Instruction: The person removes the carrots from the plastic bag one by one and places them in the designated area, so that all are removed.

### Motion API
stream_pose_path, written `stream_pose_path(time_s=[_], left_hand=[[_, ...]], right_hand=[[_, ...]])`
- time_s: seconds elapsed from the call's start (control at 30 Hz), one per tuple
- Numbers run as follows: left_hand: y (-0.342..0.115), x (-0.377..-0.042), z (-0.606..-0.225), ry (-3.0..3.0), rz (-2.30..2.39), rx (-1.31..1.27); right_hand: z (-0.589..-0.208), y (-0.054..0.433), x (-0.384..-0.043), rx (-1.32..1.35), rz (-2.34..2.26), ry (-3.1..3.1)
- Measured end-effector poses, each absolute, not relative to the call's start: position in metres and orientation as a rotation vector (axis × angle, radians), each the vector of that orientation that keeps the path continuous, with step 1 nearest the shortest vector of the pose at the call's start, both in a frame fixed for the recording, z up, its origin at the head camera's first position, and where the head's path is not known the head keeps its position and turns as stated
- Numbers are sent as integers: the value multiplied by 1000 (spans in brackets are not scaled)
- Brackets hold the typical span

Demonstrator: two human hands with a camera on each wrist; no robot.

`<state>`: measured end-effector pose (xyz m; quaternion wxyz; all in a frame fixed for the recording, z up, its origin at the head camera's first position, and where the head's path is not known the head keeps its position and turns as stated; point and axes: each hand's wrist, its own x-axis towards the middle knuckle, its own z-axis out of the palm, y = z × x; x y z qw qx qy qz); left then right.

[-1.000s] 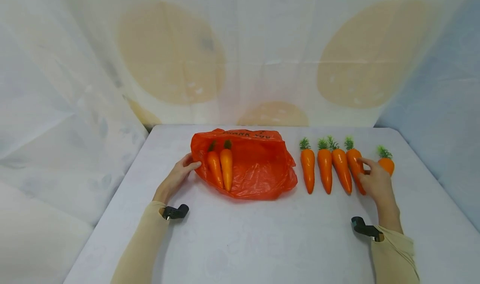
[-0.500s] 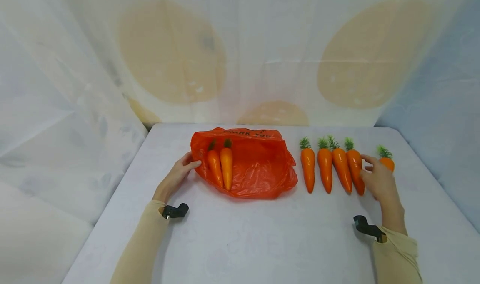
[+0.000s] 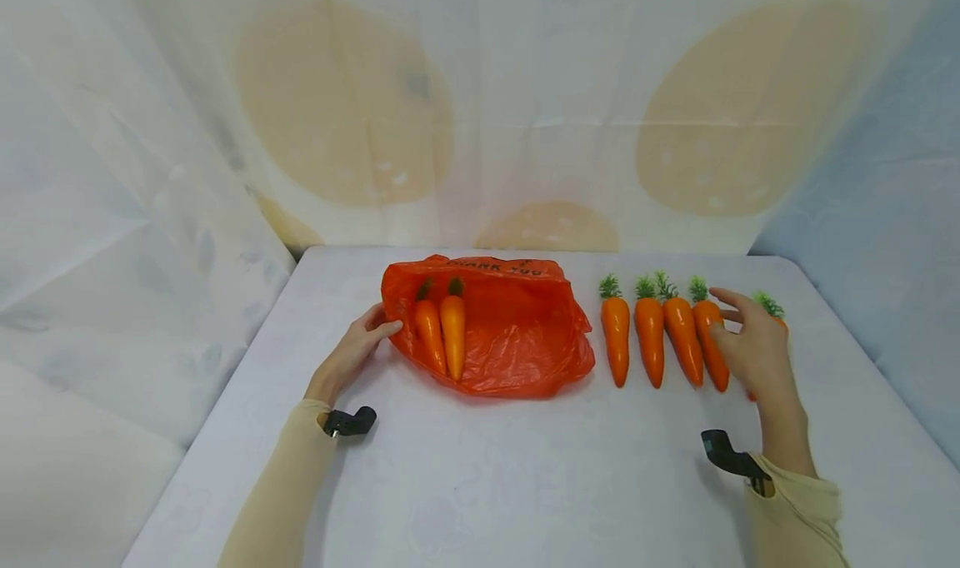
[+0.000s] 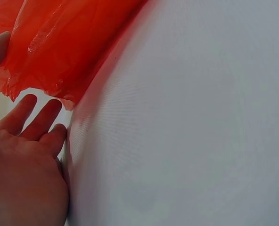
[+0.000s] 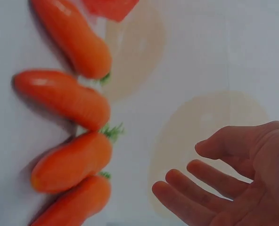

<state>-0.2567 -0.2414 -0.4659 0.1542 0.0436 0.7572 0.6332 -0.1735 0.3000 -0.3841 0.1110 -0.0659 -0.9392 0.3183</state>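
Left of the table's middle lies a thin red plastic bag (image 3: 517, 347), its mouth spread toward me. Inside it, on the left, two carrots (image 3: 453, 335) lie side by side. My left hand (image 3: 347, 358) pinches the bag's left edge, thumb in front and the index finger hidden behind the plastic (image 4: 59, 42). To the right, several carrots (image 3: 616, 339) with green tufts lie in a row. Over the right end of that row hovers my right hand (image 3: 759, 347), fingers spread and holding nothing. It largely covers the rightmost carrot (image 3: 782, 323); the right wrist view shows it apart from the carrots (image 5: 66, 99).
The table (image 3: 525, 485) has a white covering and rounded far corners. Pale cloth (image 3: 525, 118) with tan blotches hangs behind it, and more cloth rises at both sides. A small black camera (image 3: 352, 422) is strapped to each wrist.
My right hand has come away from the fourth carrot of the row, spread its fingers and moved up toward the rightmost carrot. The left hand and bag have stayed put.
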Motion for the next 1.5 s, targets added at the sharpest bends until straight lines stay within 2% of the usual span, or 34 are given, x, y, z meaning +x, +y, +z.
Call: stream_pose_path(time_s=[0.33,0.57,0.9,1.2,1.5], left_hand=[[-231,-258,-467,2197,1820,149],[-227,-259,-466,2207,1811,158],[-227,-260,-462,2244,1785,166],[-239,-259,-464,2242,1771,142],[-236,-254,-467,2298,1705,148]], right_hand=[[-363,254,-162,121,983,-2616],[-357,200,-157,413,1148,-2541],[-376,132,-162,619,1212,-2739],[-397,59,-180,721,1237,-2906],[-402,-1,-193,483,1376,-2876]])
